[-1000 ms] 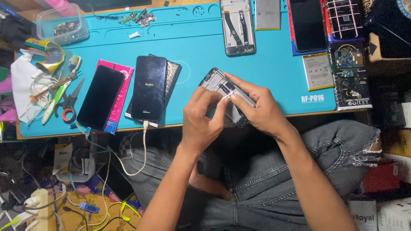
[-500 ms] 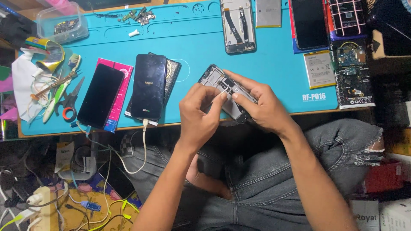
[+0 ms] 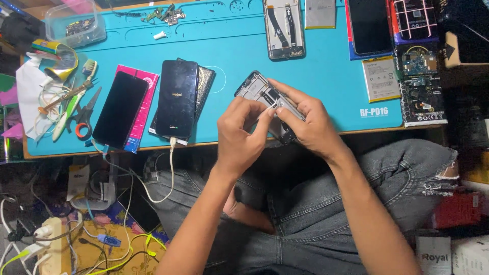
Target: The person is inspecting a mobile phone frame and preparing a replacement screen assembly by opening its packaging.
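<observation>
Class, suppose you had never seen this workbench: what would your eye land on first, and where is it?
First, the two hands at the mat's front edge: the left hand and right hand grip an opened phone frame between them. Next, the bright turquoise work mat itself, and the two dark phones lying side by side at its left.

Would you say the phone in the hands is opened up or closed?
Opened: the phone shows bare internal parts, no cover.

The person's left hand [image 3: 243, 133] and right hand [image 3: 310, 125] were bare, without gloves, rings or a watch, and both forearms were uncovered, no sleeve reaching into view. The person wore faded grey-blue jeans [image 3: 326, 203], frayed and torn at what seemed to be one knee.
</observation>
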